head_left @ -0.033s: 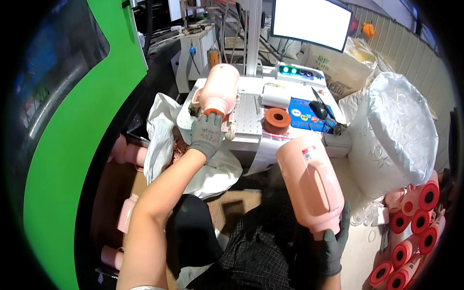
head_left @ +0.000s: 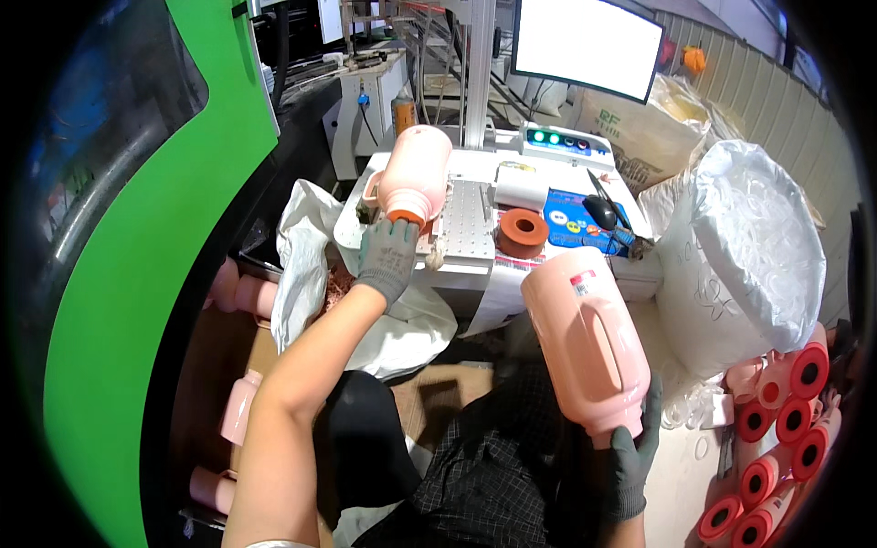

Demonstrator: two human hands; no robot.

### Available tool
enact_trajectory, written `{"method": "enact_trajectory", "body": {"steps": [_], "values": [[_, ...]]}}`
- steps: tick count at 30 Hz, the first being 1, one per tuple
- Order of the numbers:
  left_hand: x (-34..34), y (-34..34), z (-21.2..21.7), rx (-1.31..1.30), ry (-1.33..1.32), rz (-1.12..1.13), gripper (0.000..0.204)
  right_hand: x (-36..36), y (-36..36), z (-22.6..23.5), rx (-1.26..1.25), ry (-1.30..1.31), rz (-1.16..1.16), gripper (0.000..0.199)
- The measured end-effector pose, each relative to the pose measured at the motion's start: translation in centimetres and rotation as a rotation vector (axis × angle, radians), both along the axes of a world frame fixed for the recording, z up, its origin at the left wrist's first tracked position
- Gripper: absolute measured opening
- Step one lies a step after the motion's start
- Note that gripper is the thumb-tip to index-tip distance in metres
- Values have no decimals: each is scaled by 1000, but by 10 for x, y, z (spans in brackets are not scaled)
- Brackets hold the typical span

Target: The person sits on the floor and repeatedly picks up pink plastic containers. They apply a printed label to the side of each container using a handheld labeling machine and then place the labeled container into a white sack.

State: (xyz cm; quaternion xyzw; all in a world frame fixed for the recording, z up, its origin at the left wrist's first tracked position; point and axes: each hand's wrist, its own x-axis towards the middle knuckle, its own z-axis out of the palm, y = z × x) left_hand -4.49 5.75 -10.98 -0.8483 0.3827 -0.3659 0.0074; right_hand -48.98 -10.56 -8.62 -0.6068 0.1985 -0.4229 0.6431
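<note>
Pink bottles (head_left: 589,338); grey gloves (head_left: 388,260); green machine panel (head_left: 137,274); orange ring (head_left: 523,231); black checked trousers (head_left: 493,475).

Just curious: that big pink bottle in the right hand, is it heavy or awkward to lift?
Probably light: the right hand holds the pink bottle alone by its lower end. It looks like stiff moulded plastic. Its rounded body might roll if laid down.

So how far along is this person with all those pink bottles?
Looks mid-batch. Done, probably: bottles with orange caps stacked at the right. In hand: the left hand grips the orange neck of a pink bottle on the white machine table, while the right hand holds another pink bottle. Left: more pink bottles lie in the box at the left.
</note>
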Motion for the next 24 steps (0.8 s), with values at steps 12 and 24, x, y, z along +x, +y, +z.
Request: {"method": "enact_trajectory", "body": {"steps": [12, 24], "values": [[-248, 157, 48, -371, 644, -693, 17, 243, 14, 58, -1168, 486, -30, 87], [-211, 173, 4, -658, 1551, -849, 62, 426, 51, 19, -1468, 754, -174, 93]]}}
